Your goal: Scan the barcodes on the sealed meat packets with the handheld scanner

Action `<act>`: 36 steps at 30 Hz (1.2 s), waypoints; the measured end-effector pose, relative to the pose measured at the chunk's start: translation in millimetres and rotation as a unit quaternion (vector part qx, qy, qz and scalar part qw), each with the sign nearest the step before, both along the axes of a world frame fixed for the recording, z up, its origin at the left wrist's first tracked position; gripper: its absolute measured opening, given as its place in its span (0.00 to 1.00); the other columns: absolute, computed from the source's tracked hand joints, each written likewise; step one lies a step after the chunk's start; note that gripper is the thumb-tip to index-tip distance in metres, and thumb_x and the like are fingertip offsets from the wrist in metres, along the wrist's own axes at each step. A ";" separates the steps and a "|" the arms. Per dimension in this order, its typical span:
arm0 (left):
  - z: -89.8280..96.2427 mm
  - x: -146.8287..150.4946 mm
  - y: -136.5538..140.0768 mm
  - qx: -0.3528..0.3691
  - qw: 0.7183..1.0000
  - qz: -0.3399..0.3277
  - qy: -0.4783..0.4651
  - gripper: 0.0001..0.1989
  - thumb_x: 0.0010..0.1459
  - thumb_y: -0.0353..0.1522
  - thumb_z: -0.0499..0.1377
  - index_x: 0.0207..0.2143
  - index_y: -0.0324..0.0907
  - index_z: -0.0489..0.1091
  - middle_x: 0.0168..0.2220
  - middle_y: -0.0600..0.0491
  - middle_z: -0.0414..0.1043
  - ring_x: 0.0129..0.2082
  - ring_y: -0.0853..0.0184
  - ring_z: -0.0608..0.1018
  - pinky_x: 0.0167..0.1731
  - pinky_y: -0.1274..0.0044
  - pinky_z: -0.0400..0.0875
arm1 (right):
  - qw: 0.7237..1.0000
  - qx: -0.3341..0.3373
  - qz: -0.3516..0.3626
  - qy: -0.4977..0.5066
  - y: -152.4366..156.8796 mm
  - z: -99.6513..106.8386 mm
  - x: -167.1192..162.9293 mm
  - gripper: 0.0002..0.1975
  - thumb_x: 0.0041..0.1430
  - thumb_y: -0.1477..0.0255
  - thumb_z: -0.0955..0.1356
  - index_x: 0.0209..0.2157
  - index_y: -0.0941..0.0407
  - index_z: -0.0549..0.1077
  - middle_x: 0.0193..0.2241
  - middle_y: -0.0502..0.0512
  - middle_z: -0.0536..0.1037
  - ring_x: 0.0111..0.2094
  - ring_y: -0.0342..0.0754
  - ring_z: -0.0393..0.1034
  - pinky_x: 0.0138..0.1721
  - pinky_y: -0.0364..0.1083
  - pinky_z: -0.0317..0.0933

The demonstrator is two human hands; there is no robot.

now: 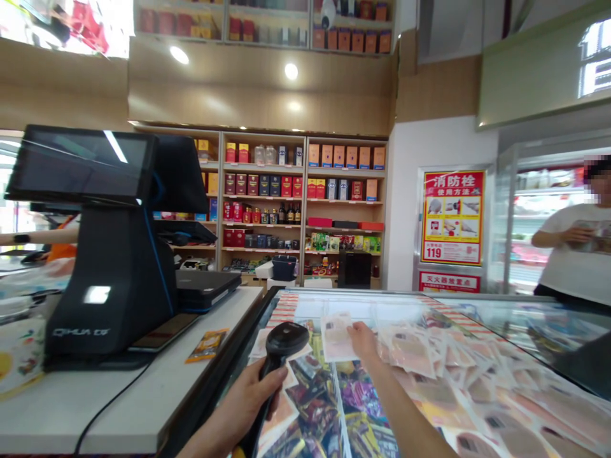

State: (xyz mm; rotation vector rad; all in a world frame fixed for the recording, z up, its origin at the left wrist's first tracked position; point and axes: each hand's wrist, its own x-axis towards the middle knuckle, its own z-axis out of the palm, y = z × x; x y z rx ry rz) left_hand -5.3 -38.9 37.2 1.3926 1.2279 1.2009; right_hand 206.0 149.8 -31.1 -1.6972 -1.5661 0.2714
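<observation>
My left hand [248, 397] is wrapped round the handle of a black barcode scanner [286, 339], whose head points forward over the glass-topped case. Between the fingers and thumb of my right hand [365, 342] is a pale, flat plastic packet [337, 337], held just right of the scanner head. More flat packets [415, 350] of the same look are spread over the glass to the right. Under the glass lie colourful wrapped snacks [312, 407] in compartments. A few pale packets also lie beneath and beside the scanner; their print is too small to read.
On the white counter [128, 407] at left stand a black cash register [114, 273] with a trailing cable and an orange snack packet [207, 345]. Shelves of boxes [262, 184] line the back wall. A person [577, 248] stands at right beyond the case; another person's arm [38, 238] shows far left.
</observation>
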 end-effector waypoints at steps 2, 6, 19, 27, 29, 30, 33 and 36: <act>-1.5 2.8 3.6 0.002 1.000 -0.009 -0.006 0.16 0.43 0.44 0.52 0.19 0.40 0.55 0.11 0.61 0.56 0.12 0.77 0.58 0.15 0.83 0.53 | 1.000 0.011 -0.004 0.019 3.9 -3.4 -3.3 0.12 0.49 0.70 0.55 0.28 0.58 0.67 0.28 0.54 0.73 0.31 0.44 0.66 0.29 0.39 0.54; -6.3 7.7 12.7 -0.008 0.999 -0.034 -0.017 0.17 0.42 0.45 0.52 0.20 0.40 0.55 0.11 0.61 0.56 0.12 0.76 0.59 0.14 0.82 0.54 | 0.998 0.034 -0.006 0.053 7.8 -6.0 -5.6 0.14 0.51 0.69 0.53 0.30 0.58 0.66 0.28 0.54 0.73 0.30 0.44 0.65 0.29 0.39 0.55; 3.3 13.5 8.4 -0.011 1.000 -0.024 0.001 0.16 0.41 0.44 0.53 0.19 0.41 0.57 0.12 0.61 0.56 0.13 0.77 0.58 0.15 0.83 0.54 | 0.994 0.067 -0.001 0.084 18.2 -12.1 -2.0 0.16 0.51 0.67 0.52 0.32 0.59 0.65 0.30 0.54 0.73 0.31 0.43 0.65 0.30 0.38 0.55; -10.1 9.4 22.8 -0.034 0.999 -0.016 -0.006 0.16 0.42 0.45 0.52 0.20 0.40 0.56 0.11 0.61 0.57 0.12 0.78 0.59 0.14 0.84 0.53 | 0.995 0.066 -0.020 0.078 22.0 -9.3 -1.9 0.16 0.51 0.67 0.52 0.32 0.59 0.65 0.30 0.55 0.73 0.32 0.44 0.65 0.32 0.39 0.55; -9.3 8.2 22.7 -0.032 0.999 -0.005 -0.013 0.16 0.43 0.44 0.52 0.20 0.40 0.56 0.11 0.61 0.57 0.12 0.78 0.58 0.14 0.84 0.53 | 0.994 0.065 -0.041 0.078 23.8 -4.9 1.2 0.15 0.51 0.67 0.53 0.32 0.58 0.66 0.29 0.55 0.73 0.32 0.45 0.66 0.31 0.40 0.55; -8.7 7.0 22.7 -0.027 1.000 0.002 -0.016 0.16 0.43 0.44 0.52 0.20 0.41 0.56 0.11 0.61 0.57 0.12 0.77 0.58 0.14 0.84 0.53 | 0.994 0.063 -0.053 0.074 25.0 -2.4 3.3 0.14 0.51 0.67 0.54 0.31 0.58 0.66 0.29 0.55 0.73 0.32 0.45 0.66 0.31 0.40 0.55; -8.8 0.4 24.4 -0.011 1.000 0.014 -0.012 0.16 0.43 0.44 0.52 0.19 0.40 0.56 0.12 0.60 0.57 0.12 0.77 0.59 0.14 0.83 0.54 | 0.994 0.045 -0.085 0.046 29.9 4.1 10.2 0.13 0.50 0.68 0.55 0.30 0.58 0.66 0.28 0.56 0.73 0.31 0.47 0.66 0.31 0.41 0.54; -12.9 -10.8 28.6 -0.007 1.000 0.024 0.001 0.17 0.42 0.45 0.52 0.18 0.40 0.56 0.11 0.60 0.57 0.12 0.77 0.59 0.14 0.83 0.55 | 0.994 0.034 -0.095 0.034 34.6 6.5 14.6 0.13 0.50 0.70 0.56 0.36 0.58 0.64 0.27 0.55 0.73 0.31 0.46 0.66 0.30 0.41 0.54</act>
